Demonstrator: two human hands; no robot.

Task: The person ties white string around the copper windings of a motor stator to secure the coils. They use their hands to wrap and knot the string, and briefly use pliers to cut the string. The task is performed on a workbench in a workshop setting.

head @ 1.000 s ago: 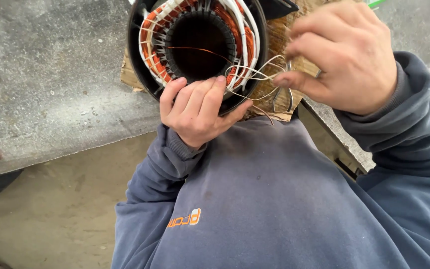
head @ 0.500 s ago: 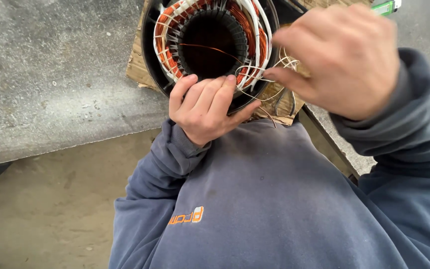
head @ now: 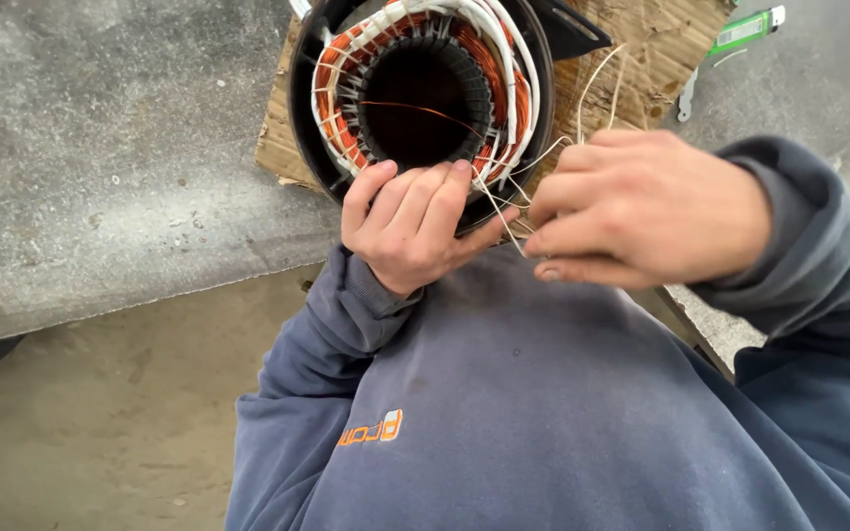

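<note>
Right hand dropped lower, pinching white threads beside stator

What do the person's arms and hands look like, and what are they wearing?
Both arms are covered by long sleeves of a dark blue-grey sweatshirt with ribbed cuffs. The left hand and right hand are bare, with no gloves, rings or watch showing.

motor stator: 1 | hands: 2 | wooden board: 1 | green lighter: 1

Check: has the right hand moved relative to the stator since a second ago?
Yes. The right hand has dropped from beside the stator rim's upper right to below its lower right edge, pulling the thin white string.
</note>
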